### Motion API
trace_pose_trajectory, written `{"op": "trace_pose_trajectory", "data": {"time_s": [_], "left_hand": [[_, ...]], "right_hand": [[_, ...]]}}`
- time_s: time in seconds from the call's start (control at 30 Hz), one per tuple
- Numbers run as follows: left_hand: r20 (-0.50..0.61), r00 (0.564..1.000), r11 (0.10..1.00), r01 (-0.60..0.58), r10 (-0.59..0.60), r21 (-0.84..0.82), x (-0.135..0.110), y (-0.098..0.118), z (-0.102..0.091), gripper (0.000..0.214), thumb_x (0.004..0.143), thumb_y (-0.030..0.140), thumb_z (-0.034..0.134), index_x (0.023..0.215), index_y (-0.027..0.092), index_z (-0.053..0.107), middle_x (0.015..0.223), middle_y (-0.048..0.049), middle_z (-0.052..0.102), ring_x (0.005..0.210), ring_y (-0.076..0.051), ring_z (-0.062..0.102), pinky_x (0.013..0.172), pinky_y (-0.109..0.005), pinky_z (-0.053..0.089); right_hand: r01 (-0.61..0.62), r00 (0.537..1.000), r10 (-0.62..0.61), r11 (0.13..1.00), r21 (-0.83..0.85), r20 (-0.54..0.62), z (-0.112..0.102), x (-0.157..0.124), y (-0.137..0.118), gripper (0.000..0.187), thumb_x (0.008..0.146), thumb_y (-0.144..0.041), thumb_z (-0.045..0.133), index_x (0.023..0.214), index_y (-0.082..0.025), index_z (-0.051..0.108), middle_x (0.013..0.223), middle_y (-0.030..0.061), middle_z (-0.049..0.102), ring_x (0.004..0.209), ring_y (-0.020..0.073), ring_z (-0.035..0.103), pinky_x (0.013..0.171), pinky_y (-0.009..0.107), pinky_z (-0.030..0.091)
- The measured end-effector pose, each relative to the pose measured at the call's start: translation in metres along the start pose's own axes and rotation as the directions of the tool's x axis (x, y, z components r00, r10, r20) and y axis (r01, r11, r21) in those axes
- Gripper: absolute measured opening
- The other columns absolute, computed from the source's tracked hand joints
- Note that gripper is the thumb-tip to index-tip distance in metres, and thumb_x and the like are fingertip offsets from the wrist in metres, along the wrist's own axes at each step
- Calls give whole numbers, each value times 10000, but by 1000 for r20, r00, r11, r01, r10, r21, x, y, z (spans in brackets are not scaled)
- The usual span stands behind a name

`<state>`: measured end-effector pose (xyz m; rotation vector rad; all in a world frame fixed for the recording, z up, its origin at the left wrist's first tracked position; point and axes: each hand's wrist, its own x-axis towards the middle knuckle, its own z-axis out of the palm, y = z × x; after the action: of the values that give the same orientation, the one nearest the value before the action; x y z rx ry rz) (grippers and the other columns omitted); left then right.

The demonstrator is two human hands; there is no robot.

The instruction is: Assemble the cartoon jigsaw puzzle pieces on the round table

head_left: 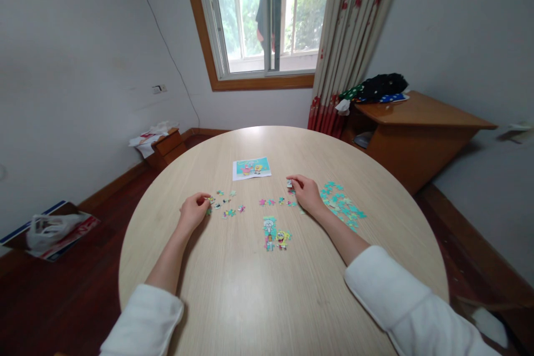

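Observation:
My left hand [193, 211] rests on the round wooden table [233, 300], fingers curled and pinching a small jigsaw piece [211, 199] at the edge of a scatter of loose pieces [227, 207]. My right hand [306, 192] lies further right, its fingers closed on another small piece [289, 183]. Between the hands sits a short row of pieces [275, 201]. A partly assembled cartoon section [276, 233] lies nearer me. A pile of teal pieces [342, 203] spreads to the right of my right hand. A printed reference picture [251, 168] lies beyond.
A wooden desk [417, 122] with dark clothes on it stands at the right by the curtain [350, 39]. A small cabinet [167, 144] and a plastic bag [45, 231] sit on the floor at left. A person stands outside the window [262, 16].

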<state>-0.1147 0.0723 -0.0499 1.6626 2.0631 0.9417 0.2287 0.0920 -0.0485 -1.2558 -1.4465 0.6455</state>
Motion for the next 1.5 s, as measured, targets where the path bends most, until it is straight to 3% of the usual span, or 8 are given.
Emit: {"op": "trace_pose_trajectory", "data": {"time_s": [0.47, 0.83, 0.97, 1.13, 1.33, 1.5], "left_hand": [[-4, 1000, 1000, 9, -9, -12, -1, 0, 1, 309, 680, 291, 538, 904, 184, 722, 752, -46, 723, 769, -214, 651, 720, -306, 463], [-5, 1000, 1000, 18, -18, -16, 1, -1, 2, 267, 679, 296, 551, 865, 198, 717, 773, -51, 726, 787, -217, 648, 747, -317, 457], [2, 1000, 1000, 22, -22, -16, 1, 0, 3, 272, 680, 284, 538, 865, 198, 717, 751, -48, 724, 788, -220, 651, 770, -329, 453], [7, 1000, 1000, 23, -23, -12, 1, 1, 2, 272, 684, 271, 527, 865, 197, 716, 721, -41, 717, 781, -214, 645, 766, -322, 450], [15, 1000, 1000, 25, -25, -8, 0, 2, 1, 272, 678, 273, 536, 867, 197, 716, 745, -43, 718, 791, -219, 644, 765, -325, 446], [9, 999, 999, 31, -31, -11, -1, 4, 1, 273, 680, 273, 532, 867, 198, 716, 756, -44, 721, 796, -221, 644, 767, -325, 444]], "right_hand": [[-20, 1000, 21, 998, 64, -20, 1, -1, -3, 293, 724, -399, 593, 825, -137, 679, 688, 60, 696, 635, 172, 665, 582, 292, 549], [-11, 999, 14, 995, 99, -29, 0, -10, -24, 245, 690, -363, 611, 778, -142, 674, 718, 59, 672, 614, 149, 593, 538, 282, 524], [-36, 994, 23, 991, 128, 109, -4, -19, -39, 212, 688, -342, 616, 772, -157, 677, 712, 53, 668, 641, 149, 594, 552, 272, 504], [-98, 941, 40, 982, 159, 336, -14, -37, -53, 186, 689, -341, 648, 738, -163, 665, 679, 43, 667, 647, 149, 621, 604, 275, 502], [-117, 880, 42, 985, 129, 473, -18, -56, -68, 171, 720, -322, 649, 746, -156, 680, 688, 39, 673, 627, 138, 608, 605, 272, 492], [-102, 868, 35, 989, 108, 496, -15, -60, -73, 125, 739, -254, 605, 711, -162, 685, 665, 27, 654, 631, 131, 580, 614, 268, 470]]}}
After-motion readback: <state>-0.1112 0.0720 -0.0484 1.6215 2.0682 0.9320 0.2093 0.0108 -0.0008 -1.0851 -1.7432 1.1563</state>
